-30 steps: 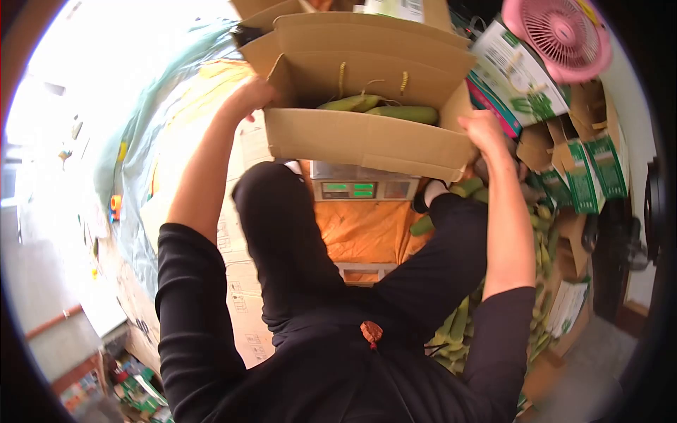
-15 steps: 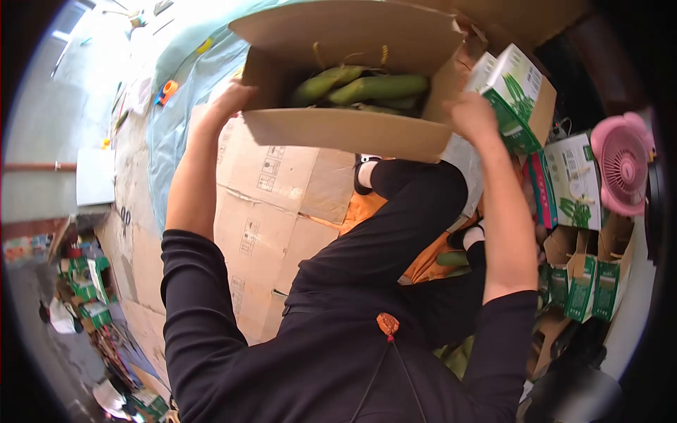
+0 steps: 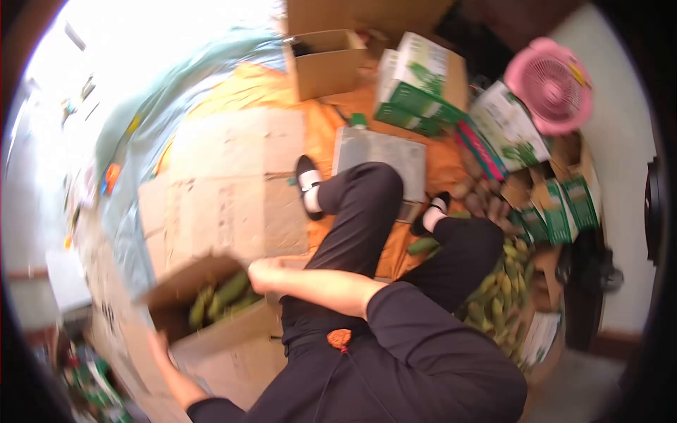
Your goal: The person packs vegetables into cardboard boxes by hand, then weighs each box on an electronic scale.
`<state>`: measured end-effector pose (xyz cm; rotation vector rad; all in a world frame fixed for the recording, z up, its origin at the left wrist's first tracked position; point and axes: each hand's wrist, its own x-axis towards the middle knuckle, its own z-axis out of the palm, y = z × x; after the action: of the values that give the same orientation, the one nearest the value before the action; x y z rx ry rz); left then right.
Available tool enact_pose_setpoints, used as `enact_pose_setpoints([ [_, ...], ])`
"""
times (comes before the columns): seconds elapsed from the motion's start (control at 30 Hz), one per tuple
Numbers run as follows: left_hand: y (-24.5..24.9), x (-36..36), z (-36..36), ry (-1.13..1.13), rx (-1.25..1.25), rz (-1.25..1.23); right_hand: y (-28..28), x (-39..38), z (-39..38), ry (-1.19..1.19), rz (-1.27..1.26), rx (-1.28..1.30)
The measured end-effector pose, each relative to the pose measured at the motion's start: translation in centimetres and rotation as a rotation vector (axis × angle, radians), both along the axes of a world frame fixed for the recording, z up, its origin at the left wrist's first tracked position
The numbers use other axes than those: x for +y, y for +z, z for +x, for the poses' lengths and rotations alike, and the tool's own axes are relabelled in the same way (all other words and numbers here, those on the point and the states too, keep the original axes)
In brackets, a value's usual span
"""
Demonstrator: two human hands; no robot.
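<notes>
An open cardboard box point(image 3: 229, 333) is at my left side, low over the flattened cardboard. Inside it lie several long green vegetables or fruits point(image 3: 229, 292), too blurred for me to name the kind. My right hand point(image 3: 265, 276) is closed on the box's right end, with that arm reaching across my lap. At the opposite end, my left hand point(image 3: 159, 347) grips the box's near left corner; its fingers are partly hidden and smeared by motion.
Flattened cardboard point(image 3: 233, 204) covers an orange sheet point(image 3: 324, 141). Another open box point(image 3: 328, 70) stands ahead. White-and-green cartons point(image 3: 423, 70) and a pink fan point(image 3: 550, 88) are at the right, above a pile of yellow-green produce point(image 3: 497, 299). A grey board point(image 3: 388, 158) lies near my feet.
Both hands have carried the box from in front of me down to my left side. My view has turned, and the box standing ahead and the produce pile now show.
</notes>
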<state>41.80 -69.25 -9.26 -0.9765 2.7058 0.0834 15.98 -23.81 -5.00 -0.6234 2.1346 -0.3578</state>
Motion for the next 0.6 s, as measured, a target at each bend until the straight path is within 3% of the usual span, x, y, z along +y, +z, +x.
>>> enact_pose_setpoints([
  [0.1,1.4,2.5,-7.6,-0.198,0.129,0.036,0.3,-0.2,-1.4,0.037,-0.156,0.010],
  [0.17,1.2,3.3,-11.4,-0.285,0.259,0.055,3.6,1.1,-4.0,-0.124,-0.261,0.138],
  [0.27,1.0,5.0,-16.6,-0.370,0.469,0.094,7.3,3.9,-7.2,-0.223,-0.358,0.265],
  [0.33,1.4,6.1,-19.4,-0.401,0.606,0.116,9.6,6.5,-9.0,-0.235,-0.552,0.242],
  [0.43,2.5,6.6,-22.2,-0.411,0.795,0.128,14.3,13.6,-10.7,-0.376,-0.740,0.217],
  [0.5,3.6,7.1,-23.6,-0.402,0.915,0.132,14.4,19.2,-12.0,-0.463,-0.891,0.447],
  [0.6,5.5,7.8,-24.5,-0.380,1.071,0.138,16.2,29.5,-12.1,-0.657,-0.874,0.689],
])
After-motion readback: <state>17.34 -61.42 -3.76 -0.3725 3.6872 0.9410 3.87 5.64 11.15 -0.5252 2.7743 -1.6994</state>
